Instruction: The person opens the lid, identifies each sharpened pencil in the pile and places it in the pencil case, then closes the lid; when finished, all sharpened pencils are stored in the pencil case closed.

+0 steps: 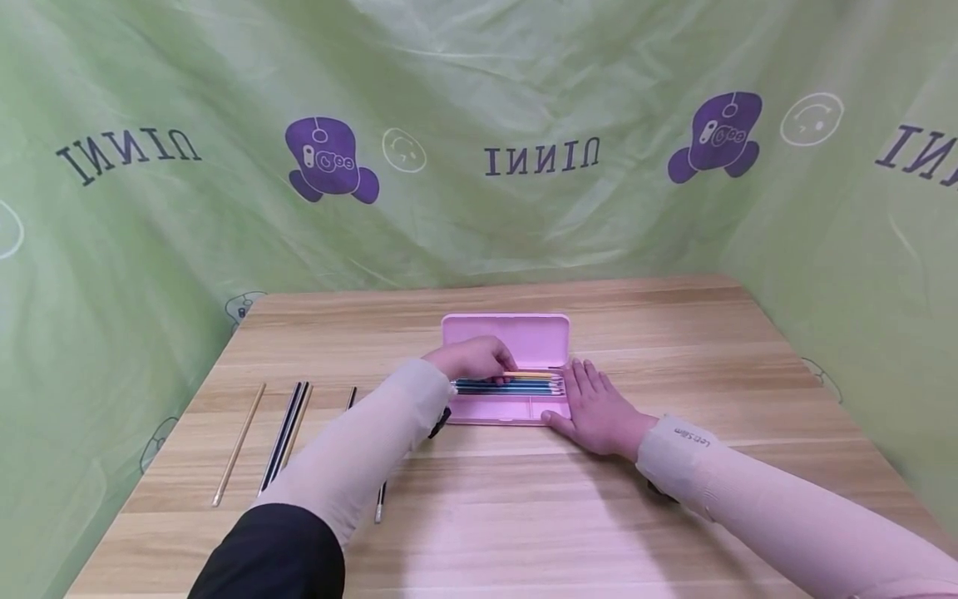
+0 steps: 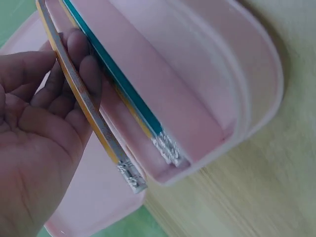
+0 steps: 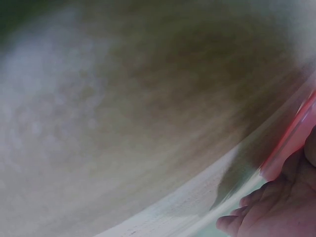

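My left hand [image 1: 475, 358] pinches a yellow pencil [image 2: 81, 94] over the back compartment of an open pink pencil case [image 1: 490, 409]. In the left wrist view the pencil's silver eraser end hangs past the fingers, near the case's rounded end. Teal pencils [image 1: 516, 388] lie side by side in that compartment, with a yellow one beside them in the left wrist view. My right hand [image 1: 602, 413] rests with fingers extended against the case's right end, its thumb at the front corner. The right wrist view is blurred and shows only part of that hand [image 3: 281, 207].
Left of the case on the wooden table [image 1: 509, 507] lie a plain wood-coloured pencil [image 1: 239, 445], dark pencils [image 1: 283, 437] beside another light one [image 1: 297, 426], and a black pencil [image 1: 380, 503] partly covered by my left arm. The case's lid [image 1: 516, 337] stands raised behind. Green printed cloth [image 1: 479, 225] surrounds the table.
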Available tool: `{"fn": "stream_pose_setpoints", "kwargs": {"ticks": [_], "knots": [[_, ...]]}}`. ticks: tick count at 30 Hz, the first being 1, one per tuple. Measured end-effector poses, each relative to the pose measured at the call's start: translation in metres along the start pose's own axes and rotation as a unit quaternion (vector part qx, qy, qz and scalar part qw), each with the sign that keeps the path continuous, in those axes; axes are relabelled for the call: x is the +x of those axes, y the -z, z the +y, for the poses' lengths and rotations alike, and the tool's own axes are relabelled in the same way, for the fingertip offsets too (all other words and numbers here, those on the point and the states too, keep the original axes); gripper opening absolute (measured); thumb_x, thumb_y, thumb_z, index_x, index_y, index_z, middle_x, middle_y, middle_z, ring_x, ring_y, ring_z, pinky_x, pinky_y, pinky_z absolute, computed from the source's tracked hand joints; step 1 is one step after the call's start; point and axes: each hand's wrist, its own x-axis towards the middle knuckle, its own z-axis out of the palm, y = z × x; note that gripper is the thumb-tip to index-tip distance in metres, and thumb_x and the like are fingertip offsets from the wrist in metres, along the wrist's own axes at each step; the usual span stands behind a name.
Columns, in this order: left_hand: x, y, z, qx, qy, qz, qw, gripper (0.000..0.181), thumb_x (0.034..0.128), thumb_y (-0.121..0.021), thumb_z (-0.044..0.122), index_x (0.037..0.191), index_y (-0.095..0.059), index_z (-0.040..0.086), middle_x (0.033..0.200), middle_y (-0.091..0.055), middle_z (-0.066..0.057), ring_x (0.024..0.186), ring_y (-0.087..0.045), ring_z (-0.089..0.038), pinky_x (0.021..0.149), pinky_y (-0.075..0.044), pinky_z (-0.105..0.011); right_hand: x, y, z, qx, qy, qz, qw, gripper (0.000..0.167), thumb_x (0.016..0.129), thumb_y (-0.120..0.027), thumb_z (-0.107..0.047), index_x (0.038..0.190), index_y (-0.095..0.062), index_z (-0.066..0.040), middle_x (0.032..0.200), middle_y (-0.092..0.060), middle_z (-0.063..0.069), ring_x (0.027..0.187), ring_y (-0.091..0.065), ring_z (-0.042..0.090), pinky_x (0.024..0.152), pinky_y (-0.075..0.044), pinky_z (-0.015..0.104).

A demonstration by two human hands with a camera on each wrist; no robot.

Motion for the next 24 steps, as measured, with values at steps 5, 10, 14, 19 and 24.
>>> {"fn": "stream_pose_setpoints", "kwargs": {"ticks": [5, 10, 14, 19, 24], "knots": [[-0.002, -0.002, 0.006, 0.049, -0.017, 0.029, 0.9982, 0.028, 0.0975, -0.055, -0.005, 0.116, -0.076, 0.0, 0.113, -0.075, -0.009, 0.11, -0.065, -0.019, 0.103, -0.048, -0.029, -0.001, 0.002, -0.001, -0.005, 0.003, -0.002, 1.0, 0.094, 0.106, -0.042, -0.057, 0.155, -0.016, 0.018, 0.162, -0.012, 0.04, 0.15, -0.01, 0.055, 0.121, -0.015, 0.064], [-0.004, -0.003, 0.006, 0.061, -0.022, 0.049, 0.9967, 0.026, 0.0985, -0.056, -0.004, 0.115, -0.076, -0.001, 0.112, -0.075, -0.01, 0.113, -0.066, -0.023, 0.104, -0.049, -0.031, -0.003, 0.007, -0.005, 0.001, 0.004, -0.01, 0.9999, 0.095, 0.106, -0.038, -0.06, 0.155, -0.017, 0.019, 0.161, -0.013, 0.041, 0.15, -0.01, 0.056, 0.121, -0.014, 0.065], [-0.007, 0.001, 0.004, 0.054, -0.029, 0.073, 0.9954, 0.025, 0.0985, -0.057, -0.002, 0.117, -0.074, -0.002, 0.113, -0.074, -0.012, 0.109, -0.067, -0.023, 0.1, -0.052, -0.032, -0.004, 0.009, -0.006, 0.0, 0.0, -0.018, 0.9998, 0.093, 0.107, -0.038, -0.058, 0.155, -0.015, 0.018, 0.162, -0.012, 0.04, 0.151, -0.008, 0.055, 0.122, -0.014, 0.064], [-0.014, 0.018, 0.002, 0.02, -0.043, 0.19, 0.9807, 0.028, 0.1004, -0.057, 0.005, 0.124, -0.069, -0.003, 0.119, -0.071, -0.017, 0.106, -0.066, -0.028, 0.096, -0.054, -0.037, -0.003, 0.009, -0.006, -0.009, 0.0, -0.019, 0.9998, 0.091, 0.107, -0.04, -0.055, 0.156, -0.014, 0.017, 0.163, -0.01, 0.039, 0.151, -0.007, 0.054, 0.122, -0.013, 0.063], [-0.023, 0.031, -0.012, 0.016, -0.003, 0.283, 0.9589, 0.035, 0.1044, -0.051, 0.012, 0.131, -0.063, -0.006, 0.126, -0.066, -0.022, 0.117, -0.062, -0.035, 0.104, -0.05, -0.044, -0.003, 0.009, -0.005, -0.005, -0.004, -0.024, 0.9997, 0.09, 0.107, -0.04, -0.055, 0.157, -0.014, 0.016, 0.163, -0.011, 0.038, 0.151, -0.008, 0.053, 0.122, -0.013, 0.063]]}}
